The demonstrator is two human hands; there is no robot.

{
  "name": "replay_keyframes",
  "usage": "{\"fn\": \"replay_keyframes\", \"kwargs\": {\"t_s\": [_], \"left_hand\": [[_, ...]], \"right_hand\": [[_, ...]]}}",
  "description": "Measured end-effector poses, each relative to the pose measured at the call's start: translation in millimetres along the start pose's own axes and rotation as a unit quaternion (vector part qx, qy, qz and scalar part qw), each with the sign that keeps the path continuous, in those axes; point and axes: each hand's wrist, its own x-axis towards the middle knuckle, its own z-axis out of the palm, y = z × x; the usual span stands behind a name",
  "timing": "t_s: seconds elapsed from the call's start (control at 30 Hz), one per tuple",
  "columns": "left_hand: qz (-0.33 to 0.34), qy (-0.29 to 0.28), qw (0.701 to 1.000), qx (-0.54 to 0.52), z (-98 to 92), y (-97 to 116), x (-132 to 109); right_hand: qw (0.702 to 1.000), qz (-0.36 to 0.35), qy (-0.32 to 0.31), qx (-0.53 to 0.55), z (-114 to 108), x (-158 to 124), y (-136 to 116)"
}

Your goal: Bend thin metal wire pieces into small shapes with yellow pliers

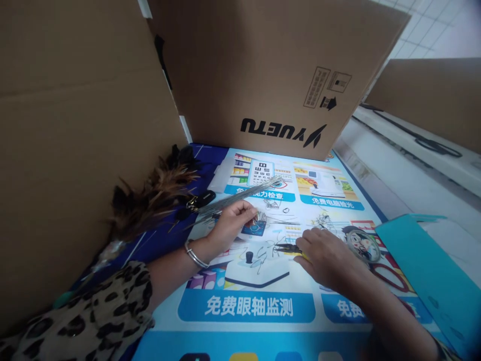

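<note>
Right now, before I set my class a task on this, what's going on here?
A person is working with wire at a printed sheet. The left hand pinches a small wire piece; the right hand holds pliers, apart from that piece. A bundle of straight wires lies just beyond the left hand, with loose wire scraps about.

We see dim, cool light overall, brightest toward one o'clock, where the tiled wall (432,32) washes out to a pale haze. The cardboard panel (75,130) at nine o'clock sinks into brown shadow — dull and dark. The tabletop (233,342), toward six o'clock, is lit more evenly, its large print clear to us. Small glints catch the bangle (196,255) and wire bundle (240,194). Wide-angle stretch pulls the edges — the teal box (417,260) at four o'clock looks soft.
</note>
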Motion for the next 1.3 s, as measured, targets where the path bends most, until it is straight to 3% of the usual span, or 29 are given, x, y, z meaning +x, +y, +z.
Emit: {"fn": "replay_keyframes", "kwargs": {"t_s": [0.2, 0.5, 0.9, 1.07, 1.3], "left_hand": [[0.007, -0.005, 1.000, 0.009, -0.4, -1.3, 0.3], [0.001, 0.000, 1.000, 0.001, 1.4, -0.3, -0.6], [0.013, -0.017, 1.000, 0.022, -0.8, -0.2, -0.3], [0.011, -0.015, 1.000, 0.022, -1.2, -0.8, 0.4], [0.010, -0.012, 1.000, 0.011, -1.1, -1.5, 0.4]], "right_hand": [[0.999, -0.020, -0.009, -0.046, 10.8, 3.8, -9.6], [0.999, -0.049, -0.002, -0.020, 10.4, 6.4, -21.1], [0.997, -0.053, -0.008, -0.054, 18.2, 5.6, -18.0], [0.999, -0.040, -0.015, -0.030, 7.4, 2.2, -7.8], [0.994, -0.034, -0.106, 0.020, -12.2, -4.5, 1.8]]}}
